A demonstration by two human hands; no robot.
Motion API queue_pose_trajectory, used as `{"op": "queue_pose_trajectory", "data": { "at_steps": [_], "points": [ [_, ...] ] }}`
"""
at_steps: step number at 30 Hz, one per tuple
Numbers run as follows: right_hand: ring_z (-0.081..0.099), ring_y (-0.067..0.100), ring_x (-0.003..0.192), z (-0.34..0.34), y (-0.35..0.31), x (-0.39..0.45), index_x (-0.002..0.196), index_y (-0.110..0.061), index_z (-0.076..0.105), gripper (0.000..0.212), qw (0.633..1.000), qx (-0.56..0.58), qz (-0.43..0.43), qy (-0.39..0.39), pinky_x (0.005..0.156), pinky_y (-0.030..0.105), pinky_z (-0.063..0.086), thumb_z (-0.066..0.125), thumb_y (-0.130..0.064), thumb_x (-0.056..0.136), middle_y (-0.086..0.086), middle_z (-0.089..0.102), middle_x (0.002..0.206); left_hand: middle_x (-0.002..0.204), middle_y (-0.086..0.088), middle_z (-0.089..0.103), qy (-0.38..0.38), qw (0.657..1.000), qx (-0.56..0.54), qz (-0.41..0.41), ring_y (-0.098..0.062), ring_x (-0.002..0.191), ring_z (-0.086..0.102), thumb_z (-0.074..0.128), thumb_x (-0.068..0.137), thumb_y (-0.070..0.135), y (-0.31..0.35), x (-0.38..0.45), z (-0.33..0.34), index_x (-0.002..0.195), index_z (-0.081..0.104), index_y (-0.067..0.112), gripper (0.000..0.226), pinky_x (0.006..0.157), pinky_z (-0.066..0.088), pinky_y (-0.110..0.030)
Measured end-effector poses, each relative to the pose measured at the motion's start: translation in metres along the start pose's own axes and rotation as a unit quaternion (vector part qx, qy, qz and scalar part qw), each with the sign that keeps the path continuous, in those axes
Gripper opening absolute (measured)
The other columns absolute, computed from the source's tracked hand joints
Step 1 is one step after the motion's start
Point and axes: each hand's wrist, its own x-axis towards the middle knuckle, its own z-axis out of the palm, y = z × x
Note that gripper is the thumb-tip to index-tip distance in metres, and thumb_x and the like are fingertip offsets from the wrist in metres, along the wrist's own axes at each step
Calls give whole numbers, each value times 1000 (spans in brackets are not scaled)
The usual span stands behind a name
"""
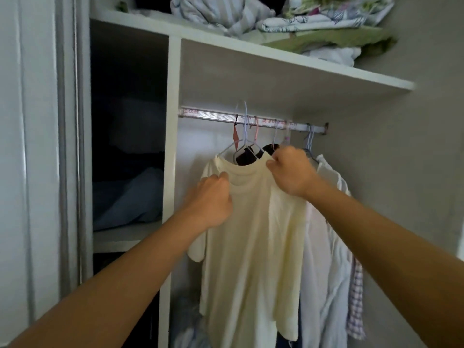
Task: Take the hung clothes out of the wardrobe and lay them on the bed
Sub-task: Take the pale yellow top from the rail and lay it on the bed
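Currently both hands on the cream cotton T-shirt (253, 237).
Left hand (213, 199) and right hand (291, 172) fingers clamp its collar below the metal wardrobe rail (251, 120).

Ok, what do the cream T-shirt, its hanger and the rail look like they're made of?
Cream T-shirt: soft thin knit, probably cotton; it drapes limply and bunches where the left hand and right hand hold it.
Hanger: thin wire, seemingly pale coated.
Rail: shiny metal, showing bright glints.
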Motion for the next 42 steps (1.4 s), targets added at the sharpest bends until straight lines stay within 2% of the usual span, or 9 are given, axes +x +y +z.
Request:
{"op": "queue_pose_trajectory", "data": {
  "at_steps": [5,10,15,21,24,27,34,39,42],
  "points": [
    [54,35,105,-28,6,-60,91,-9,59,23,998,-68,-5,0,75,39,39,43,-22,101,12,60,102,140,-18,40,-35,999,-35,-15,-37,125,43,48,91,10,3,-11,-1,143,28,4,55,93,41,-41],
    [60,36,89,-57,47,-114,83,-17,53,19,996,-67,49,27,67,37,40,47,-23,100,11,65,90,159,-18,10,-26,992,-120,-25,-32,146,16,51,88,-4,19,-20,17,153,-5,5,86,118,23,-40],
    [59,35,76,-100,82,-173,75,-18,53,25,993,-94,55,50,64,38,42,49,-22,99,5,64,76,146,-18,39,-22,985,-171,-19,-36,132,41,47,90,-1,50,-31,33,151,19,7,67,107,37,-46],
    [57,26,70,-164,117,-251,82,-18,58,20,986,-105,114,59,64,38,44,49,-21,100,-2,60,71,106,-6,68,-20,941,-329,73,-27,99,61,44,99,13,117,-46,51,117,62,18,26,83,48,-39],
    [53,21,67,-203,131,-300,77,-22,55,23,977,-120,163,66,61,34,38,51,-19,99,-10,55,67,105,1,68,-46,911,-396,107,-17,98,61,48,98,16,174,-64,52,112,66,18,23,80,45,-29],
    [55,25,70,-246,145,-355,79,-17,60,23,961,-146,224,71,63,35,40,51,-21,99,-2,60,70,90,10,65,-65,879,-450,141,-10,87,59,53,97,18,242,-89,46,102,66,22,14,73,42,-14],
    [58,14,69,-355,174,-496,82,-23,63,20,921,-168,340,91,63,34,49,52,-26,99,-5,63,71,73,9,60,-131,803,-541,211,1,64,52,56,93,18,397,-174,13,87,64,37,21,60,37,-12],
    [59,14,69,-434,180,-591,86,-22,66,20,894,-176,391,133,64,34,49,52,-26,99,-3,65,71,95,9,68,-230,741,-588,228,-5,87,63,57,97,17,493,-240,-17,105,65,28,16,74,49,-21],
    [58,15,68,-477,177,-643,86,-23,66,20,879,-193,413,140,63,32,45,52,-27,99,-4,64,70,99,12,66,-238,738,-583,243,-3,93,61,58,96,24,548,-272,-29,111,62,28,16,77,49,-23]
  ]
}}
